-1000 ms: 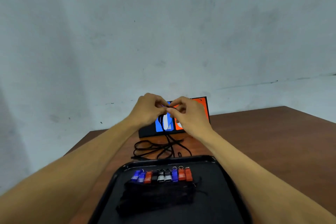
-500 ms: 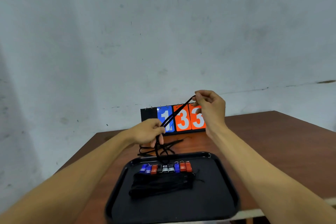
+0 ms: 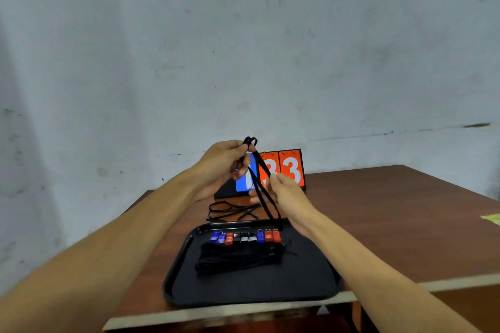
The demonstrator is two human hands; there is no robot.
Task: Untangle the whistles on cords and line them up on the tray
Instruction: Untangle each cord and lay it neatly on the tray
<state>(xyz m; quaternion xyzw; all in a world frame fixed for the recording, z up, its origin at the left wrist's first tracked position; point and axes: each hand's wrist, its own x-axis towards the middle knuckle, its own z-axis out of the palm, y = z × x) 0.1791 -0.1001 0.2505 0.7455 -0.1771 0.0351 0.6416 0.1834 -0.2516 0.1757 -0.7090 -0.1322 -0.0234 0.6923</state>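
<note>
Wall (image 3: 243, 48): grey, scuffed, behind everything. Table (image 3: 392, 224): brown wood, pale front edge. Tray (image 3: 243, 286): black, at the near edge of the table in front of me. My left hand (image 3: 221, 165): raised above the far end of the tray, thumb and fingers pinching the folded top of one cord (image 3: 263, 167). My right hand (image 3: 286, 194): lower and just beside the left, thumb and fingers closed lightly on the same cord's hanging strands, though blur hides the exact grip. Scoreboard (image 3: 290, 167): flip cards reading 1, 3, 3, upright at the back, partly behind my hands. Bundle of cords (image 3: 238, 258): black, gathered flat on the tray below the whistles. Loose cords (image 3: 232, 211): a small black tangle on the table between tray and scoreboard, not yet sorted. The held cord runs down to the tray's far right edge; whether a whistle hangs on its end I cannot tell. Row of whistles (image 3: 244, 237): about nine, blue, red, black and white, side by side across the tray's far half. Judgement: most of the job is done; this cord needs laying down, then the tangle behind.
</note>
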